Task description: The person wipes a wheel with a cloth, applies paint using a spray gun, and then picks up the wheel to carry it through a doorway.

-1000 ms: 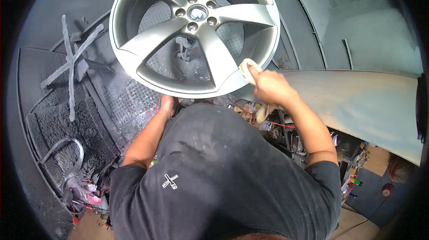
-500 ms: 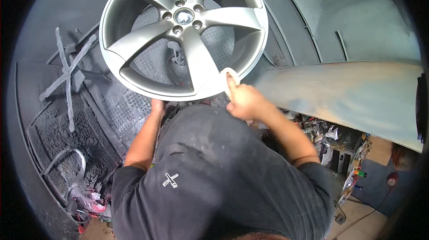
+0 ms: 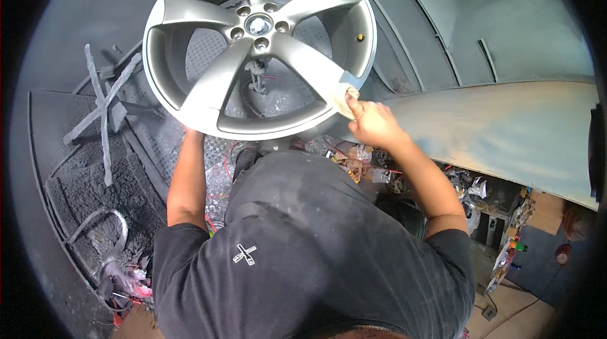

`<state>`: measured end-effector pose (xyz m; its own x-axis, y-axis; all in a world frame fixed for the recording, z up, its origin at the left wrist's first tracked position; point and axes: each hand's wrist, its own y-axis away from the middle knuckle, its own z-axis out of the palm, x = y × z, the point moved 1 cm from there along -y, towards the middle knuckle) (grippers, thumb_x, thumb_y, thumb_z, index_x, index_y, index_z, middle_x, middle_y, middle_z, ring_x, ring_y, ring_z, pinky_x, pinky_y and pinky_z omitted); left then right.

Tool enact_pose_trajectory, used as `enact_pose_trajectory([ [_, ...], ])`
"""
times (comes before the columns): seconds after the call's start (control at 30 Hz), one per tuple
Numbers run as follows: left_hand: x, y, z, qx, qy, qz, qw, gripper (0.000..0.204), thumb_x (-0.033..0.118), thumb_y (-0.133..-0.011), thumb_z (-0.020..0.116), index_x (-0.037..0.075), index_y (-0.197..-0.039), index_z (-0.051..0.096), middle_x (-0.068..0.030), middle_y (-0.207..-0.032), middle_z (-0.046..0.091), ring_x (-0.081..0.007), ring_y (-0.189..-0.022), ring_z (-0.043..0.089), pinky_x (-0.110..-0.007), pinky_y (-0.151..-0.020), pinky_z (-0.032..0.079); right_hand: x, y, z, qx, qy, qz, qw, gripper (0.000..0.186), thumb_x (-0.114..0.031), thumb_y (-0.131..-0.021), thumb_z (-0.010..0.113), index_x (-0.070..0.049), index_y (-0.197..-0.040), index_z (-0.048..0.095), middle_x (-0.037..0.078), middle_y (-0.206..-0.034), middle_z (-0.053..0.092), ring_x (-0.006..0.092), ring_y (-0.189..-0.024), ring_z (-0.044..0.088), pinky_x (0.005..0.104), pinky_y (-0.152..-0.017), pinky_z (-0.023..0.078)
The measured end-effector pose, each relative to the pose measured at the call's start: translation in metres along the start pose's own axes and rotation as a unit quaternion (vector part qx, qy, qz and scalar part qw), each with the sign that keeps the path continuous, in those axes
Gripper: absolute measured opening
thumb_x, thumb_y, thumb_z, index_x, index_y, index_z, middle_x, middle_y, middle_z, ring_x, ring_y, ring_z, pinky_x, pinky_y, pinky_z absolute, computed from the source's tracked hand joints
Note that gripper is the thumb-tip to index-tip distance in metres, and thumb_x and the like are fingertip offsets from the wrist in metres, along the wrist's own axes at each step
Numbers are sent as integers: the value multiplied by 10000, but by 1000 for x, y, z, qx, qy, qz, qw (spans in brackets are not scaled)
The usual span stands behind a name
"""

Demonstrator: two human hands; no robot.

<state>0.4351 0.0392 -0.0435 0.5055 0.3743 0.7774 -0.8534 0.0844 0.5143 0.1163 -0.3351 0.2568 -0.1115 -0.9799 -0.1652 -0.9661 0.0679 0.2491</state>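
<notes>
A silver five-spoke alloy wheel (image 3: 208, 12) faces up at the top centre. My right hand (image 3: 379, 125) is closed on a beige folded cloth (image 3: 343, 106), pressed against the wheel's lower-right rim where a spoke meets it, with a finger on top of the cloth. My left hand (image 3: 193, 133) reaches under the lower-left rim, its fingers hidden by the wheel. A metal fitting (image 3: 256, 77) shows below the wheel between the spokes.
A grey paint-coated cross-shaped stand (image 3: 102, 105) and a dark crusted mat (image 3: 88, 197) lie to the left. A bent metal panel or ledge (image 3: 493, 130) runs along the right. Below it are cluttered shelves (image 3: 480, 206) and a cardboard sheet (image 3: 544, 212).
The wheel has turned clockwise, its valve moving from upper right down to the right side. My left hand has moved left with it. My right hand and cloth have shifted along the rim.
</notes>
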Motion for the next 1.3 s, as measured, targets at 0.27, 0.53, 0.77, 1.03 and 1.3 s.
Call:
enact_pose_trajectory([
  [0.27, -37, 144, 40, 21, -55, -107, 992, 412, 397, -998, 507, 74, -1244, 583, -80, -1135, 666, -249, -1073, 632, -441, -906, 510, 14, -46, -65, -78, -14, 174, 982, 767, -125, -763, 610, -149, -1497, 390, 243, -1012, 690, 392, -895, 689, 481, -845, 546],
  [0.53, -69, 162, 34, -67, -26, -196, 978, 407, 394, -998, 505, 41, -1176, 602, -101, -1150, 647, -228, -1023, 600, -395, -797, 494, -33, -42, -64, -148, -96, 188, 966, 792, -136, -760, 607, 33, -1476, 314, 323, -983, 665, 441, -962, 662, 496, -880, 514],
  [0.77, -62, 150, 32, -19, -44, -137, 989, 403, 370, -994, 529, 23, -1190, 595, -121, -1155, 653, -269, -1069, 632, -418, -917, 512, -32, -2, -29, -161, -84, 68, 981, 807, -132, -791, 613, -4, -1509, 268, 303, -927, 665, 442, -857, 666, 500, -795, 532],
  [1.03, -38, 136, 22, -39, -124, -144, 981, 423, 399, -981, 537, 44, -1205, 588, -114, -1145, 661, -279, -1074, 639, -479, -926, 511, 33, -58, -68, -45, -105, 146, 983, 712, -20, -758, 526, -71, -1458, 402, 289, -910, 679, 409, -693, 680, 502, -746, 540],
  [1.3, -44, 126, 6, -26, -123, -94, 988, 420, 405, -995, 503, 52, -1207, 587, -109, -1107, 675, -275, -1025, 662, -465, -843, 535, -27, -50, -67, -213, 52, 134, 966, 631, -85, -815, 519, -40, -1437, 432, 252, -1109, 675, 388, -1043, 666, 501, -914, 525],
])
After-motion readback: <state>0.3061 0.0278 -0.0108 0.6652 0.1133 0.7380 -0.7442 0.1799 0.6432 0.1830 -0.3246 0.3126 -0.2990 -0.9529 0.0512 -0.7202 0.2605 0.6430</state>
